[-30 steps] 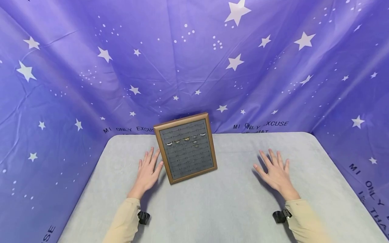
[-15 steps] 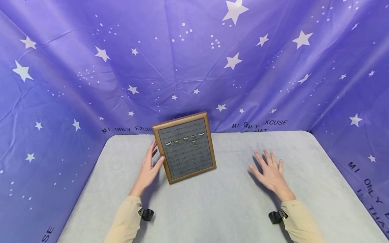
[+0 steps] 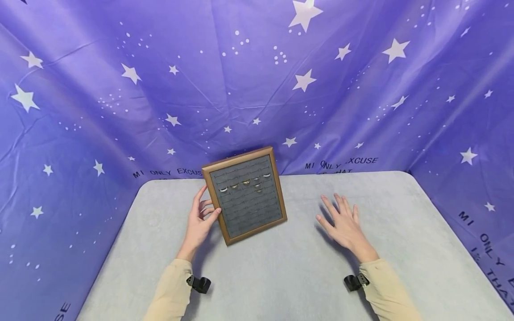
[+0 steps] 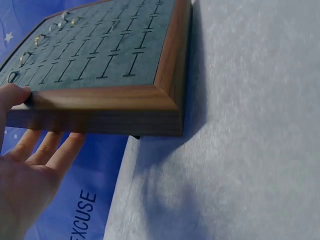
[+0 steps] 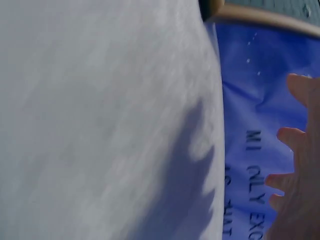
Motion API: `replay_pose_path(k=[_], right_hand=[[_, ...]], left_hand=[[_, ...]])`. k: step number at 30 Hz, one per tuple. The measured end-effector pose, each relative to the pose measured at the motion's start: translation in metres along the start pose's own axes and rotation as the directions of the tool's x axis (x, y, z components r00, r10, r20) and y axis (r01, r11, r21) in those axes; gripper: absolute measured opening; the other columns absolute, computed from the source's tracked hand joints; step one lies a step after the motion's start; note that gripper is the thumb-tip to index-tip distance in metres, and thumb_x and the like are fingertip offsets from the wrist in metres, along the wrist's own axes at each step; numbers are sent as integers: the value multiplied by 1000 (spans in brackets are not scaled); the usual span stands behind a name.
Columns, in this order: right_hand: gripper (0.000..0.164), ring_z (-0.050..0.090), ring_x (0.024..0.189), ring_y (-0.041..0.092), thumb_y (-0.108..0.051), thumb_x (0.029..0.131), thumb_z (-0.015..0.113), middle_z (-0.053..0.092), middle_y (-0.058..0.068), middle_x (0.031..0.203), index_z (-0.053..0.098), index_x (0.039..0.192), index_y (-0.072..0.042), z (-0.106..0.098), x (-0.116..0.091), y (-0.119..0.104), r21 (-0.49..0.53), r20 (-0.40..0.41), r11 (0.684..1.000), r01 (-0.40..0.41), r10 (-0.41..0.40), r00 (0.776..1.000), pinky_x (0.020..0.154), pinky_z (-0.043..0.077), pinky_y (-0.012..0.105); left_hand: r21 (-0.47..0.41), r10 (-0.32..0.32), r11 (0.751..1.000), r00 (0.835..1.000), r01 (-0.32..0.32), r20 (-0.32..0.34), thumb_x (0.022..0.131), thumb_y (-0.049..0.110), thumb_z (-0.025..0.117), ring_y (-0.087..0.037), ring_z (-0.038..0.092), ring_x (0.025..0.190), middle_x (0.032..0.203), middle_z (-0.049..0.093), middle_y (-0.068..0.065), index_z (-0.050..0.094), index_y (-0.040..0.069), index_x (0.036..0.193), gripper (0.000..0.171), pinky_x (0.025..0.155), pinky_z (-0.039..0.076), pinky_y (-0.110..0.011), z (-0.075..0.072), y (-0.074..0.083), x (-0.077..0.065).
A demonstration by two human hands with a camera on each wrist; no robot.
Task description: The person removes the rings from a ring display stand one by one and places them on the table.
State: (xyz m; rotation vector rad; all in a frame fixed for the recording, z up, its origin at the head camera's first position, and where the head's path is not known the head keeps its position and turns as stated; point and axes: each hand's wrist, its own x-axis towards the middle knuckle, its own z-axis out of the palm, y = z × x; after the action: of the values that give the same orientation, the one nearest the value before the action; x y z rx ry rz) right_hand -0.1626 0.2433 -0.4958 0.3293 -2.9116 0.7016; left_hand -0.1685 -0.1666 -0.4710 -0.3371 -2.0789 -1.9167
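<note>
A ring display tray (image 3: pixel 249 213) with a brown wooden frame and a dark grey slotted insert leans upright, tilted, near the back of the table. Several gold and silver rings (image 3: pixel 246 182) sit in its upper slots. My left hand (image 3: pixel 197 227) holds the frame's left side, thumb on the front rim and fingers behind it. In the left wrist view, the thumb (image 4: pixel 15 95) lies on the wooden edge (image 4: pixel 100 97) and the fingers reach beneath. To the right of the tray, my right hand (image 3: pixel 346 229) hovers over the table with fingers spread, holding nothing.
A pale grey cloth covers the table (image 3: pixel 277 276). Purple curtains (image 3: pixel 257 80) with white stars and lettering hang close behind the tray and along both sides. Black wrist cameras (image 3: pixel 199 284) are strapped at the cuffs of the beige sleeves.
My left hand has moved from beside the tray to grip its left edge, thumb over the front. The right hand has drifted left towards the tray, fingers still spread.
</note>
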Motion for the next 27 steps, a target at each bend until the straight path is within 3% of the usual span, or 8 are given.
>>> replay_pose_path(k=[6, 11, 21, 27], right_hand=[[63, 18, 138, 46, -41, 95, 56, 29, 27, 148, 39, 148, -10, 6, 13, -25, 73, -100, 989, 129, -121, 988, 108, 1, 66], [59, 34, 129, 41, -29, 89, 68, 47, 21, 135, 49, 140, -7, 13, 27, -47, 168, -225, 950, 265, -224, 948, 107, 20, 62], [48, 48, 117, 30, -22, 85, 71, 59, 12, 124, 59, 128, -3, 31, 51, -87, 306, -302, 875, 374, -283, 910, 101, 35, 48], [40, 51, 111, 25, -16, 85, 71, 62, 8, 116, 64, 122, -4, 37, 59, -107, 343, -343, 836, 430, -315, 885, 97, 40, 43]], left_hand=[[-42, -4, 999, 1000, 3, -25, 83, -18, 64, -19, 58, 87, 110, 52, -22, 28, 3, 150, 79, 75, 53, -24, 1, -10, -2], [-46, -16, 999, 1000, 16, -3, 83, -17, 64, -21, 58, 87, 104, 53, -21, 25, -3, 148, 77, 79, 52, -24, 2, 5, -4], [-45, -80, 996, 996, 81, 30, 88, -12, 62, -17, 64, 77, 102, 52, -21, 22, 3, 151, 77, 68, 54, -25, 3, 14, -6], [-85, -131, 987, 991, 134, 39, 88, -12, 62, -15, 65, 76, 105, 51, -19, 20, 7, 153, 80, 66, 57, -34, 1, 5, -4]])
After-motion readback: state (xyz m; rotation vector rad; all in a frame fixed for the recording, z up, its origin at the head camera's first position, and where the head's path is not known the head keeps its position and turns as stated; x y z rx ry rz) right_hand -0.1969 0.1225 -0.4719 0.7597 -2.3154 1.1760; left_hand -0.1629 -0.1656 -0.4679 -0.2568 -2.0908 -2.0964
